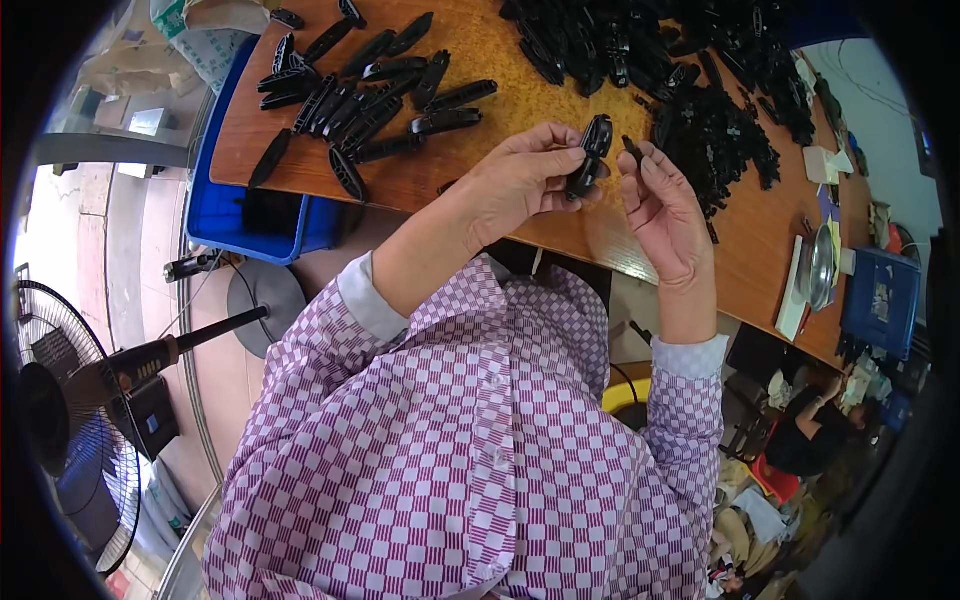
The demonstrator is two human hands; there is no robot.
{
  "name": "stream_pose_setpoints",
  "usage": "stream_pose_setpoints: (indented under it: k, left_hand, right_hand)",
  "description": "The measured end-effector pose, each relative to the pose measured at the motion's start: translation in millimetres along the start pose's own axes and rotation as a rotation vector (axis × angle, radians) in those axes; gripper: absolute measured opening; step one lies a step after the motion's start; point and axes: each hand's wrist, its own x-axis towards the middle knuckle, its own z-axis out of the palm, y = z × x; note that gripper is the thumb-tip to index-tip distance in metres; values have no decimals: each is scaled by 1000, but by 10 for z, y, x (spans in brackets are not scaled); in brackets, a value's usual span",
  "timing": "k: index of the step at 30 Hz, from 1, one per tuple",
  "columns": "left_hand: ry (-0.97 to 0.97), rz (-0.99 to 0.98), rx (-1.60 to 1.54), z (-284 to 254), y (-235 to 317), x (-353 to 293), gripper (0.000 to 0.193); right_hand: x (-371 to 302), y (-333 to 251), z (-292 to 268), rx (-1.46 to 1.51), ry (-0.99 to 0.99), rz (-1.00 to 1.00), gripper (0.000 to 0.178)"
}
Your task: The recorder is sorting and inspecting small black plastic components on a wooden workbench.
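Upper ctr: L hand [535, 172] gripping oval blk plastic piece [597, 138], running up-frame — R hand [664, 205] pinching slim blk plastic bit [631, 148] just rt.

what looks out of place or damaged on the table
Nothing plainly spilled or damaged stands out. The left-hand black parts lie at mixed angles; one long part sits close to the near edge of the table, looking slightly precarious.

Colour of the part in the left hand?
The part is black, clearest in the head view.
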Motion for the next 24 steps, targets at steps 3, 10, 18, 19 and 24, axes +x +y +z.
stream_pose_setpoints:
  k: [3,10,18,19,24]
  left_hand:
    - [-28,-5,37,1,-51,-25,15]
    - [-35,-10,39,1,-132,-68,19]
    - [-41,-42,145,53,-154,-71,18]
    - [-3,-56,221,47,-166,-70,20]
    - [11,-28,332,48,-198,-74,23]
  right_hand:
    - [-61,30,9,-98,13,-33,16]
    - [-171,84,127,-426,73,-156,14]
    - [-272,-172,219,-1490,-291,-591,9]
    - [-281,-199,242,-1488,-288,-586,9]
    - [-273,-281,333,-1769,-476,-623,12]
